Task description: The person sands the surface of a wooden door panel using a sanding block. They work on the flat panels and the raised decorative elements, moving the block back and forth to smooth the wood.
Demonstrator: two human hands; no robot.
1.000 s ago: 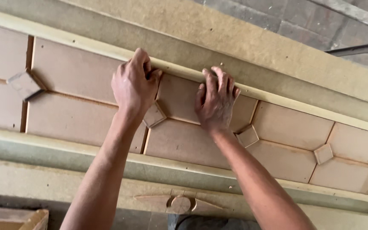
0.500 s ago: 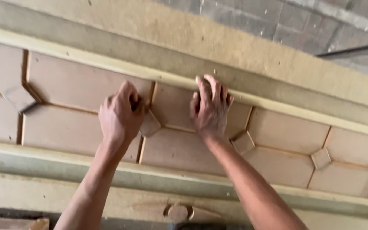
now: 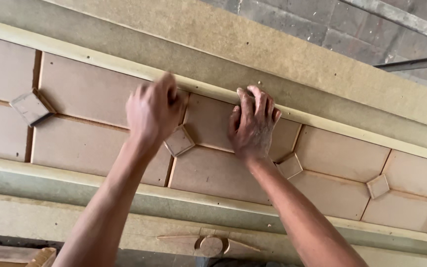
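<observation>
A long fibreboard panel (image 3: pixel 90 89) of matt brown hexagonal pieces, set in a pale wooden frame (image 3: pixel 213 91), lies under both hands. The left hand (image 3: pixel 151 113), blurred, is loosely curled with knuckles up; whether it holds anything cannot be told. A small diamond-shaped inlay (image 3: pixel 179 141) sits just right of its wrist. The right hand (image 3: pixel 253 123) presses bent fingers on one hexagonal piece (image 3: pixel 208 121), fingertips at the frame strip, gripping nothing.

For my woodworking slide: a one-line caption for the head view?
Left hand and right hand press on a fibreboard panel inlaid with small diamond blocks.
</observation>
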